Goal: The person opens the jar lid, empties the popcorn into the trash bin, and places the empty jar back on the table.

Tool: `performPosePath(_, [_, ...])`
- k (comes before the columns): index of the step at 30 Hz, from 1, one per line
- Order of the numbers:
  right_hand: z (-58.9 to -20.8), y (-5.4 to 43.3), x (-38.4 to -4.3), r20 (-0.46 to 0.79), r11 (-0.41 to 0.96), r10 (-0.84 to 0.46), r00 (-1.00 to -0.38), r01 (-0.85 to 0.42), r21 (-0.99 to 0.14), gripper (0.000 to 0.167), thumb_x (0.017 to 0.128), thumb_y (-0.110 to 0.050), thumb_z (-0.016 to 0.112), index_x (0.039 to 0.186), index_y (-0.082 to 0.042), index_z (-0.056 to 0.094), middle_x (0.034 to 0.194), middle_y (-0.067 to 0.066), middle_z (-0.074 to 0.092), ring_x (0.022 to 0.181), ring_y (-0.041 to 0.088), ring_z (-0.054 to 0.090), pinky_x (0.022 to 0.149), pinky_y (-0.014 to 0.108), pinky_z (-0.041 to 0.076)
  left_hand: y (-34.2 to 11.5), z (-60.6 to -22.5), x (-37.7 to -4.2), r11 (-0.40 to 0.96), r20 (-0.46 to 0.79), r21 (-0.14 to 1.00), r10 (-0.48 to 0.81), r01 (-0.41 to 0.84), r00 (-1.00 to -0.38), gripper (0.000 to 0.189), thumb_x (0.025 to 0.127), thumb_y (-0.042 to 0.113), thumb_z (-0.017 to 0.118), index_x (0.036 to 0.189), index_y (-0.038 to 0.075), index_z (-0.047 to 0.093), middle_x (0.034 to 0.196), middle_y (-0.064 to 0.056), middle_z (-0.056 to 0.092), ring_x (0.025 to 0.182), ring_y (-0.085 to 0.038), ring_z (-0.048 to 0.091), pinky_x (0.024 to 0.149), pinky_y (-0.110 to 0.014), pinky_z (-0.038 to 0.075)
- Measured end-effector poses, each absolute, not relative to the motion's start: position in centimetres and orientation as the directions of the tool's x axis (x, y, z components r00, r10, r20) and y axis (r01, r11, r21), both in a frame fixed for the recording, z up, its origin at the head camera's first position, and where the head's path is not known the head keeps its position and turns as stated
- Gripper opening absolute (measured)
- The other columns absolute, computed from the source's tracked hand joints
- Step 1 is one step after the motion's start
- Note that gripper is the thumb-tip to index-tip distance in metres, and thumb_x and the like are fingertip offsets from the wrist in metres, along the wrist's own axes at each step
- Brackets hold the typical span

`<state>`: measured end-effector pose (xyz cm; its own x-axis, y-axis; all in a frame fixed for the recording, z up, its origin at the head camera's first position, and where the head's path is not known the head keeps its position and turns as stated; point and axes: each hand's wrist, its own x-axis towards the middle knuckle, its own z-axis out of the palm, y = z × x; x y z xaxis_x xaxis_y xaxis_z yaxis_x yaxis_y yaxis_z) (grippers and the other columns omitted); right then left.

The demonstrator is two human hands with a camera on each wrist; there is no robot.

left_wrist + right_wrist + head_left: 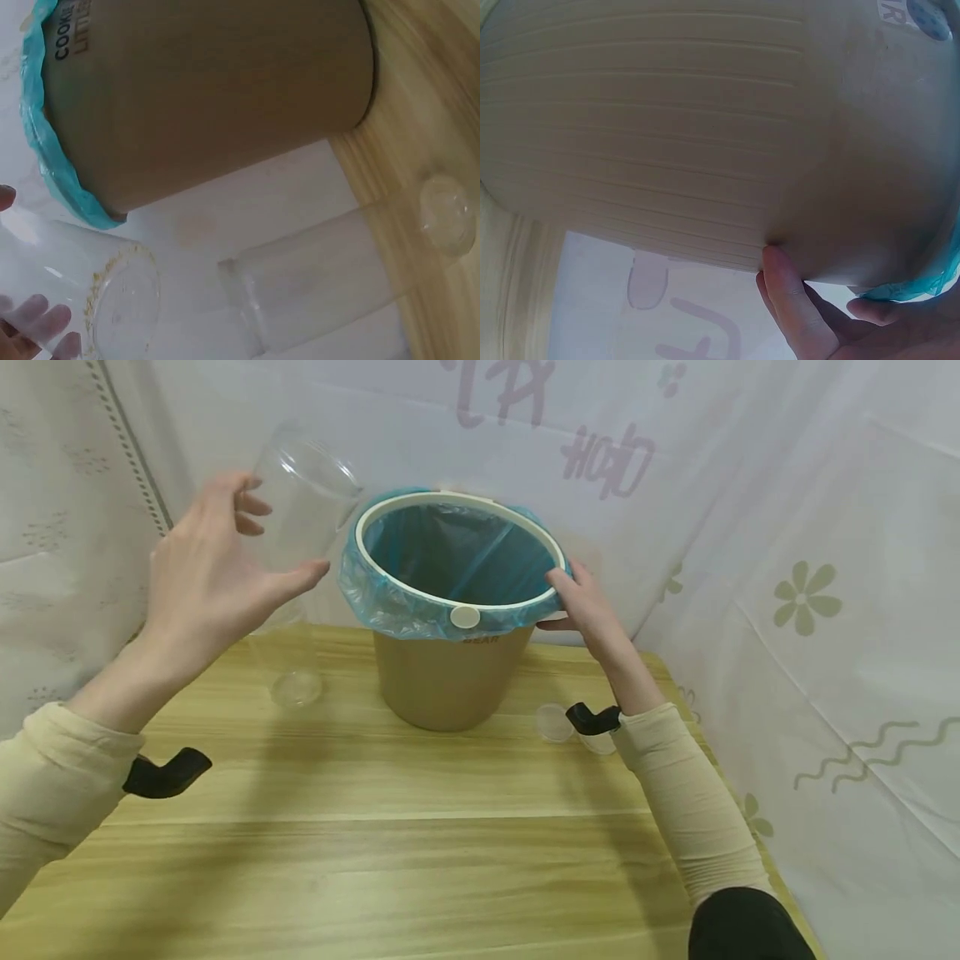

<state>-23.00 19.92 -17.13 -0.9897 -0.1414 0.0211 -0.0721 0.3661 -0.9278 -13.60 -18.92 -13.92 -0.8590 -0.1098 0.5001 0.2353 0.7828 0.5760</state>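
My left hand (202,560) holds a clear plastic jar (311,497), tilted in the air left of the trash can (450,681). In the left wrist view, yellowish crumbs line the edge of the jar's base (124,307), and fingertips show through its wall. A second clear jar (322,285) stands upright on the table below. The brown can has a cream ring and a blue bag (405,618) folded over its rim. My right hand (592,610) grips the can's right rim, thumb on top; in the right wrist view its fingers (780,281) press the can's outside wall.
Two clear round lids (555,723) lie on the wooden table (360,868) right of the can, one partly behind my right wrist's black strap piece (592,719). White printed cloth (825,677) hangs behind and along both sides.
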Motion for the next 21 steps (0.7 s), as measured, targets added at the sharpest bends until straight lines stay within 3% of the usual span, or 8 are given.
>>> performPosePath(12, [-17.4, 19.8, -23.2, 0.025, 0.366, -0.114, -0.993, -0.066, -0.928, 0.062, 0.098, -0.039, 0.044, 0.157, -0.022, 0.039, 0.148, 0.016, 0.05, 0.119, 0.035, 0.067, 0.085, 0.046, 0.064, -18.1, -18.9, -11.7, 0.72, 0.477, 0.646, -0.12, 0.254, -0.871, 0.092, 0.081, 0.048, 0.083, 0.149, 0.01, 0.035, 0.131, -0.018, 0.064, 0.116, -0.041, 0.064, 0.085, -0.045, 0.041])
performPosePath(21, [-17.6, 19.7, -23.2, 0.027, 0.362, -0.1, -0.995, -0.061, -0.93, 0.064, 0.098, -0.041, 0.043, 0.16, -0.026, 0.034, 0.157, 0.014, 0.033, 0.118, 0.035, 0.065, 0.092, 0.051, 0.061, -17.4, -22.6, -11.3, 0.639, 0.415, 0.733, -0.15, 0.233, -0.897, 0.086, 0.082, 0.04, 0.084, 0.143, 0.009, 0.032, 0.138, -0.009, 0.056, 0.123, -0.035, 0.061, 0.096, -0.051, 0.048])
